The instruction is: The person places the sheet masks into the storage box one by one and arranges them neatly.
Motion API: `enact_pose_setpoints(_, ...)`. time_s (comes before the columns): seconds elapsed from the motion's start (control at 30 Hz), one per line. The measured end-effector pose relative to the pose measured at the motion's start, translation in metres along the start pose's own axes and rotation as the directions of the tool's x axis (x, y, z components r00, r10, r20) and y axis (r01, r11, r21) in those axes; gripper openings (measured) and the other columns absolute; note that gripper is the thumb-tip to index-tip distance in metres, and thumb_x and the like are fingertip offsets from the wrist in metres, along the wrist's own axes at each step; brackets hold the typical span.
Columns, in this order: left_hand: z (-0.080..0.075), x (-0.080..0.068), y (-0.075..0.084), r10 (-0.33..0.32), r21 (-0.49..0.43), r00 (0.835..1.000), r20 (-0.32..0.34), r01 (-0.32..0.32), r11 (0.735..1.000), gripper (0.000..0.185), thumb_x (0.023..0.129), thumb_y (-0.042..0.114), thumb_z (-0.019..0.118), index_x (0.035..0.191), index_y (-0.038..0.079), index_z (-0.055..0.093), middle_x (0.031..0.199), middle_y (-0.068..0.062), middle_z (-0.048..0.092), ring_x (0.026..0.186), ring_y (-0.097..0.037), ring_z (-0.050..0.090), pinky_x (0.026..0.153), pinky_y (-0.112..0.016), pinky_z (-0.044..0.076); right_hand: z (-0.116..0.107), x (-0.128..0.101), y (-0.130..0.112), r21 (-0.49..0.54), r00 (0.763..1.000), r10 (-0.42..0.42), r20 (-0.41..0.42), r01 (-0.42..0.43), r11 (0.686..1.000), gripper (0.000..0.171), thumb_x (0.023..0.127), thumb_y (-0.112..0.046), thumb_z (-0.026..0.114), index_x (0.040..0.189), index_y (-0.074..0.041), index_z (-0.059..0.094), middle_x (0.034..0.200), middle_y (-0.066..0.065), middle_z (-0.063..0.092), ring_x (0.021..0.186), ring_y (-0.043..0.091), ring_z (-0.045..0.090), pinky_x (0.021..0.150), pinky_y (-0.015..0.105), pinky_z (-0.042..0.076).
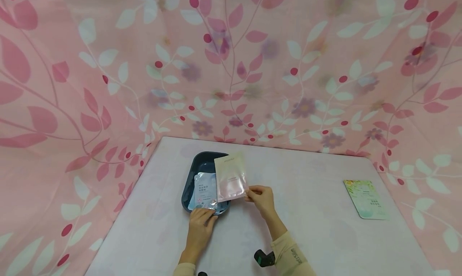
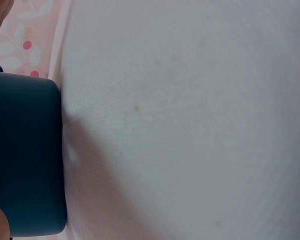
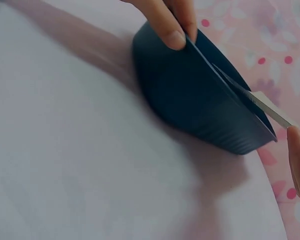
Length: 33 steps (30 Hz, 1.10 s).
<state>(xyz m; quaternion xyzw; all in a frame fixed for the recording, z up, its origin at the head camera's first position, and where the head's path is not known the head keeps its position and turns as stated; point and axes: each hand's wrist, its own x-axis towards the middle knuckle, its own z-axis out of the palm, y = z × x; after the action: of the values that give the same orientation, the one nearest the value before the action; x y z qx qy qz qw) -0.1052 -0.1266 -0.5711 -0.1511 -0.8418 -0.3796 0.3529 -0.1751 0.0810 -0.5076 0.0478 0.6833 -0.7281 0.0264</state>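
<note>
Your left hand (image 1: 200, 226) pinches the near rim of a dark blue tray (image 1: 185, 187) holding a pale blue packet (image 1: 205, 189). Over the tray's right side, a cream-and-pink packet (image 1: 230, 177) is pinched near its lower right corner by your right hand (image 1: 263, 199). It looks light, flat and slick, probably best held by an edge. Far right, a green packet (image 1: 365, 199) lies on the worktop (image 1: 306, 212). Small print is unreadable; the tray's floor is partly hidden.
</note>
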Motion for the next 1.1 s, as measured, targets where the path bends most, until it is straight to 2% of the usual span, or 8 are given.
enact_pose_setpoints(0.23,0.0,0.0,0.0,-0.012,0.003,1.0,0.003,0.012,1.0,0.025,0.059,-0.006,0.083,0.082,-0.001,0.072,0.079,-0.004,0.068,0.077,-0.018,0.059,0.081,-0.031,0.039,0.012,-0.003,0.004,0.006,0.999,0.007,0.047,-0.007,1.0,0.019,0.082,0.014,0.06,0.096,0.026,0.058,0.086,0.041,0.06,0.054,0.012,0.065,0.059,0.028,0.056)
enact_pose_setpoints(0.4,0.0,0.0,0.001,-0.012,0.002,1.0,0.002,0.012,1.0,0.026,0.059,-0.007,0.083,0.082,-0.001,0.072,0.079,-0.003,0.067,0.077,-0.019,0.059,0.081,-0.032,0.039,0.018,-0.004,0.005,-0.012,0.998,0.027,0.053,-0.027,1.0,0.02,0.081,0.013,0.06,0.097,0.025,0.059,0.086,0.04,0.061,0.056,0.015,0.066,0.06,0.03,0.056)
enact_pose_setpoints(0.53,0.0,0.0,0.001,-0.011,0.008,1.0,0.001,0.011,1.0,0.026,0.059,-0.006,0.083,0.082,0.0,0.072,0.079,-0.003,0.067,0.077,-0.018,0.059,0.08,-0.032,0.039,0.023,-0.006,0.006,-0.02,0.999,0.013,0.044,-0.012,1.0,0.02,0.081,0.011,0.062,0.097,0.024,0.06,0.085,0.038,0.062,0.057,0.016,0.067,0.059,0.028,0.056)
enact_pose_setpoints(0.67,0.0,0.0,-0.001,-0.009,-0.001,1.0,0.0,0.009,1.0,0.024,0.06,-0.005,0.083,0.082,-0.001,0.072,0.079,-0.004,0.067,0.077,-0.019,0.059,0.081,-0.032,0.039,0.029,-0.012,-0.005,-0.043,0.998,-0.009,0.057,0.011,0.999,0.02,0.081,0.012,0.061,0.096,0.025,0.059,0.085,0.041,0.061,0.06,0.023,0.068,0.06,0.031,0.056)
enact_pose_setpoints(0.77,-0.001,0.0,0.0,-0.021,-0.014,1.0,0.012,0.022,1.0,0.023,0.063,-0.004,0.082,0.083,-0.001,0.072,0.08,-0.005,0.068,0.078,-0.02,0.059,0.082,-0.031,0.038,0.034,-0.02,-0.016,-0.071,0.997,-0.027,0.071,0.032,0.997,0.019,0.081,0.013,0.061,0.095,0.026,0.058,0.083,0.042,0.06,0.063,0.034,0.068,0.062,0.036,0.056)
enact_pose_setpoints(0.9,0.0,0.0,-0.001,-0.018,-0.019,1.0,0.008,0.018,1.0,0.022,0.064,-0.002,0.082,0.083,-0.002,0.072,0.081,-0.006,0.068,0.078,-0.021,0.059,0.082,-0.031,0.038,0.039,-0.023,-0.017,-0.112,0.995,-0.037,0.091,0.047,0.993,0.019,0.08,0.011,0.063,0.093,0.025,0.059,0.08,0.038,0.062,0.066,0.039,0.067,0.062,0.039,0.056)
enact_pose_setpoints(1.1,0.001,-0.001,-0.002,0.017,-0.025,1.0,-0.021,-0.018,1.0,0.022,0.063,-0.003,0.081,0.082,-0.003,0.072,0.08,-0.006,0.068,0.077,-0.022,0.059,0.08,-0.032,0.038,0.041,-0.025,-0.017,-0.163,0.99,-0.035,0.136,0.057,0.985,0.017,0.078,0.01,0.066,0.088,0.023,0.061,0.073,0.033,0.064,0.057,0.029,0.067,0.06,0.045,0.055)
